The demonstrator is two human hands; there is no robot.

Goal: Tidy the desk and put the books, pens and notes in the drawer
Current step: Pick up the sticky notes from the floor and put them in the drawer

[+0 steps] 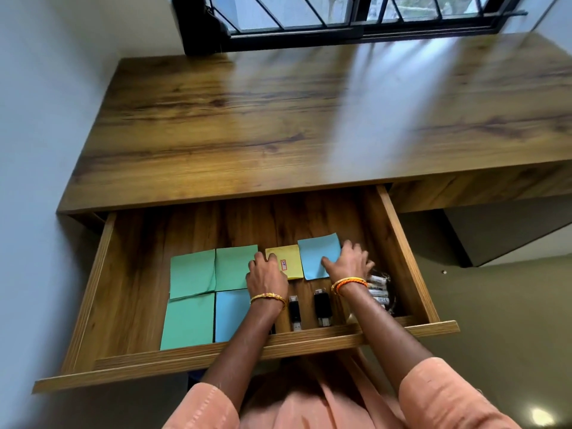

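A wooden desk sits under a barred window, its drawer pulled out toward you. Your left hand lies flat, fingers relaxed, fingertips touching the yellow note; it grips nothing. Your right hand rests palm down, fingers spread, on the right edge of the blue note just beside it. Both forearms reach in over the drawer front. Green notes lie to the left, two black USB sticks between your wrists, and batteries under your right wrist.

Green, blue, yellow notes; wood-grain drawer
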